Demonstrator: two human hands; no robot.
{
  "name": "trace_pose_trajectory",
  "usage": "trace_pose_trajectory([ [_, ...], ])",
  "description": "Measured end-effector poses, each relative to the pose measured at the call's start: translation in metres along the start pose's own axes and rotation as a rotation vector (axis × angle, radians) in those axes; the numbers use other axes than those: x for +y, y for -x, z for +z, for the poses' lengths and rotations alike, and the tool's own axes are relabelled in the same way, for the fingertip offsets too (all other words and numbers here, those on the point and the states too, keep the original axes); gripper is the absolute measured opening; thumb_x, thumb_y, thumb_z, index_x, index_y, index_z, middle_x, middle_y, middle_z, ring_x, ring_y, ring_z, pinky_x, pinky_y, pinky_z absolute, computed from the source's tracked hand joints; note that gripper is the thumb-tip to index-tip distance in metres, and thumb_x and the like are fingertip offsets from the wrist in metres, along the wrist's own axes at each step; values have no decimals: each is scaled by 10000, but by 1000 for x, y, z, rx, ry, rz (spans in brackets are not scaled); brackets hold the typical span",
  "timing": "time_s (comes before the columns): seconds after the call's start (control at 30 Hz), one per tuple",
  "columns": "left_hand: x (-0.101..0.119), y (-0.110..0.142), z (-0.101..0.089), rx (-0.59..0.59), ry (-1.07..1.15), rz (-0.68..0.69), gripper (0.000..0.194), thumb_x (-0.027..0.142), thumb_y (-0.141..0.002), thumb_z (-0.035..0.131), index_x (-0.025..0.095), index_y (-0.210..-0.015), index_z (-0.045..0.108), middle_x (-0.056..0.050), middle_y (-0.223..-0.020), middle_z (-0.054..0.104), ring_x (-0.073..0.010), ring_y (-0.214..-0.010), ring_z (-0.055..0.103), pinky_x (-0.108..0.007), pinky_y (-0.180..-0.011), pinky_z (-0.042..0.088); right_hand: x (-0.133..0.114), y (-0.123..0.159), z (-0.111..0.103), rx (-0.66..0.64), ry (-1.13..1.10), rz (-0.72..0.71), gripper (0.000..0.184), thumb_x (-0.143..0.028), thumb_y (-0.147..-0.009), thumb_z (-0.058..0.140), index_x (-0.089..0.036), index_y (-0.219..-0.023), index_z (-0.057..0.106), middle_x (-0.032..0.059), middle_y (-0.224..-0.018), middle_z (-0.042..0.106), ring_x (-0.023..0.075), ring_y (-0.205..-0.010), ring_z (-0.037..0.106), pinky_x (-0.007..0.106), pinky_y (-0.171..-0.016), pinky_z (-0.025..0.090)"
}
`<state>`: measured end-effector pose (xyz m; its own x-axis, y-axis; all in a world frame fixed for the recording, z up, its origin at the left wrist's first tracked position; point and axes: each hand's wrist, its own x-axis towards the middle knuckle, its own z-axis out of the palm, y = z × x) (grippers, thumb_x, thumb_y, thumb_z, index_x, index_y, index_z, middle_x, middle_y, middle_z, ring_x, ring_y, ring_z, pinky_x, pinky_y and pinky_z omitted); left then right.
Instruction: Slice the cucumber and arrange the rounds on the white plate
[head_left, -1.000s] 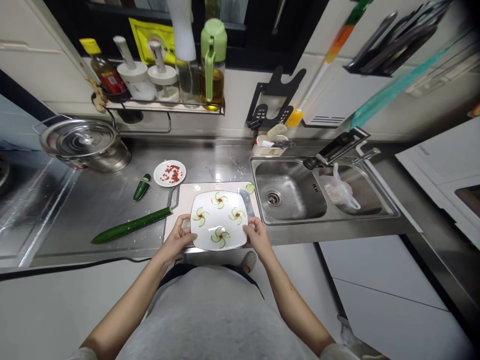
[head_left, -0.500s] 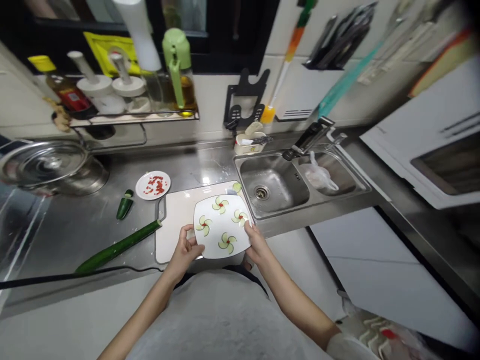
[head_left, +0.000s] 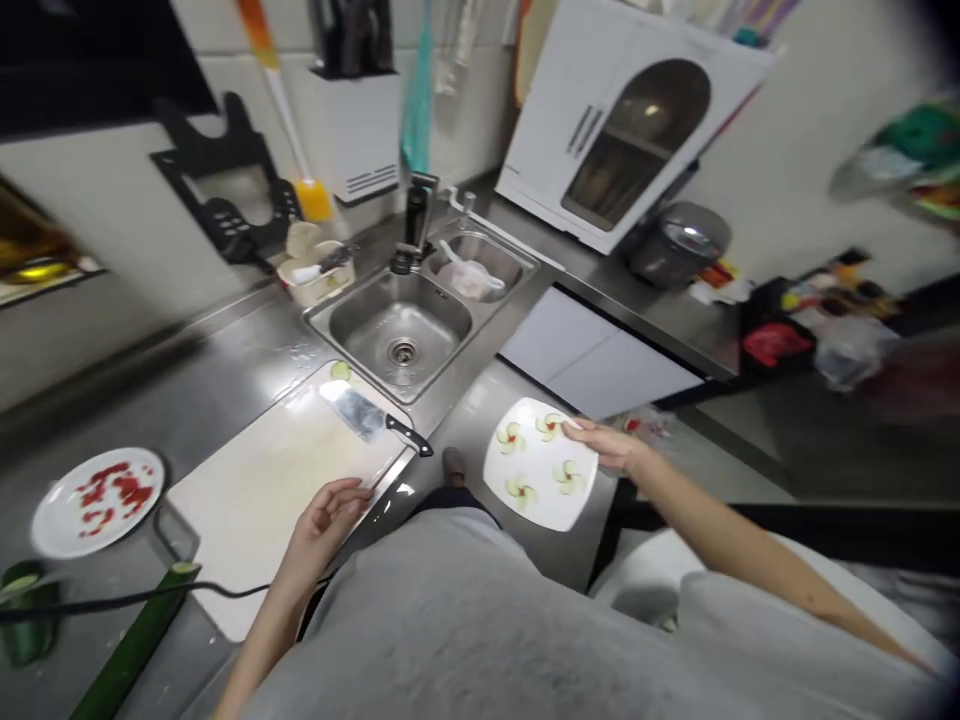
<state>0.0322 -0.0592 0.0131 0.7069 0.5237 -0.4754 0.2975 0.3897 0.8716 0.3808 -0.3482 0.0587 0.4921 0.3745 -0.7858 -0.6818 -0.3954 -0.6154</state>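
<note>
My right hand [head_left: 611, 445] grips the edge of a white square plate [head_left: 541, 462], holding it out to the right, away from the counter. Several pinwheels of thin cucumber slices with red centres decorate the plate. My left hand [head_left: 324, 520] is empty, its fingers apart and loosely bent, over the near edge of a white cutting board [head_left: 262, 490]. A kitchen knife [head_left: 367, 415] with a black handle lies across the board's far right corner. Close to its blade is a cucumber slice [head_left: 340, 370].
On the left are a white plate of red bits [head_left: 56, 518], a long cucumber [head_left: 139, 640] and shorter cucumber pieces [head_left: 30, 620]. A black cable [head_left: 127, 600] crosses in front. Behind the board is a double sink [head_left: 450, 355]; a white cabinet [head_left: 540, 140] stands right.
My left hand has let go of the square plate. My right hand has carried it right, off the board, uncovering the knife. The view has turned right.
</note>
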Motion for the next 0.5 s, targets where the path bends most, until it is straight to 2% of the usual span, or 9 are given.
trace_pose_trajectory([
  [0.07, -5, 0, -2, 2, -41, -38, 588, 552, -673, 738, 205, -1123, 589, -104, -1089, 699, -237, -997, 663, -344, -878, 532, -4, 33, -49, 195, -51, 158, 93, -63, -772, 616, -21, -827, 677, 246, -916, 715, 204, -695, 717, 353, -688, 541],
  [0.17, -9, -2, -2, -17, -84, -72, 593, 561, -683, 733, 218, -1144, 587, -92, -1128, 694, -230, -1034, 653, -321, -894, 528, 1, 83, -103, 470, -178, 293, 171, -17, -769, 498, 64, -675, 616, 283, -857, 688, 120, -626, 693, 200, -563, 462],
  [0.23, -10, -5, 0, -28, -98, -85, 605, 572, -688, 726, 214, -1155, 587, -93, -1128, 695, -236, -1047, 650, -323, -896, 532, 13, 113, -127, 584, -212, 367, 155, 16, -732, 488, 73, -635, 595, 267, -828, 693, 60, -542, 659, 132, -505, 402],
  [0.3, -9, -9, 3, -31, -104, -88, 624, 589, -675, 727, 204, -1147, 593, -99, -1107, 702, -248, -1045, 652, -330, -887, 540, 33, 137, -142, 694, -228, 446, 85, 55, -667, 521, 60, -639, 601, 246, -826, 707, 27, -454, 618, 118, -481, 381],
  [0.37, -7, -12, 4, -27, -104, -84, 628, 603, -660, 731, 200, -1125, 605, -97, -1082, 711, -252, -1036, 658, -328, -881, 544, 59, 155, -149, 717, -126, 640, 118, 98, -561, 591, 27, -650, 621, 243, -820, 716, 28, -375, 577, 148, -459, 390],
  [0.43, -6, -16, 4, -22, -94, -82, 615, 610, -660, 729, 206, -1110, 614, -86, -1061, 717, -241, -1008, 669, -321, -880, 545, 88, 167, -149, 766, 14, 609, 171, 87, -477, 661, -17, -609, 627, 246, -789, 715, 46, -315, 539, 180, -435, 397],
  [0.47, -6, -17, 4, -18, -85, -83, 606, 610, -664, 725, 211, -1108, 617, -79, -1051, 720, -234, -994, 674, -318, -882, 544, 101, 171, -148, 803, 46, 446, 178, 53, -464, 696, -46, -598, 634, 226, -779, 720, 54, -320, 546, 194, -450, 415],
  [0.5, -6, -18, 3, -14, -74, -84, 598, 608, -669, 723, 216, -1108, 619, -72, -1041, 723, -228, -982, 677, -316, -885, 542, 113, 174, -146, 851, 59, 136, 161, -4, -495, 719, -70, -624, 650, 211, -791, 724, 44, -326, 545, 186, -463, 418],
])
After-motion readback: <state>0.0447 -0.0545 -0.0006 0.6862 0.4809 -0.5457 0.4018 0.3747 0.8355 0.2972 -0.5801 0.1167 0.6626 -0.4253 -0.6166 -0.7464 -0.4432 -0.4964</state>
